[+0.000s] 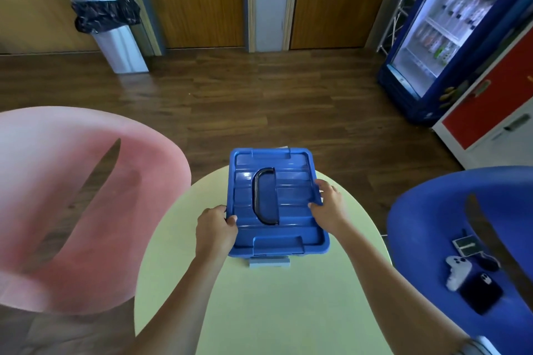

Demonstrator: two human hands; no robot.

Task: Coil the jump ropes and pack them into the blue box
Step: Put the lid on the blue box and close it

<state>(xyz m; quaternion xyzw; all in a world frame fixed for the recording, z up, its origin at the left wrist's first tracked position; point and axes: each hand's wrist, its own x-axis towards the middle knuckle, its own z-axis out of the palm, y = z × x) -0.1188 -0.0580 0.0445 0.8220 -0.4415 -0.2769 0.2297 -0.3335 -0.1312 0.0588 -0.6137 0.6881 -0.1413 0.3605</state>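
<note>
Blue plastic box [277, 239] sits closed toward the far edge of the pale table [274, 311], left hand [215, 230] and right hand [327, 207] each curled round its lid [294, 202] rim, probably to seat or lift it; no ropes show.

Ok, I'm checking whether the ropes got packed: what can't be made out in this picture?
Head view:
Inside of the blue box: covered by its lid, so no ropes can be seen.
Fingers of the left hand and right hand: partly tucked under the lid's edge.
Small card on the blue chair: too blurred to read.
</note>
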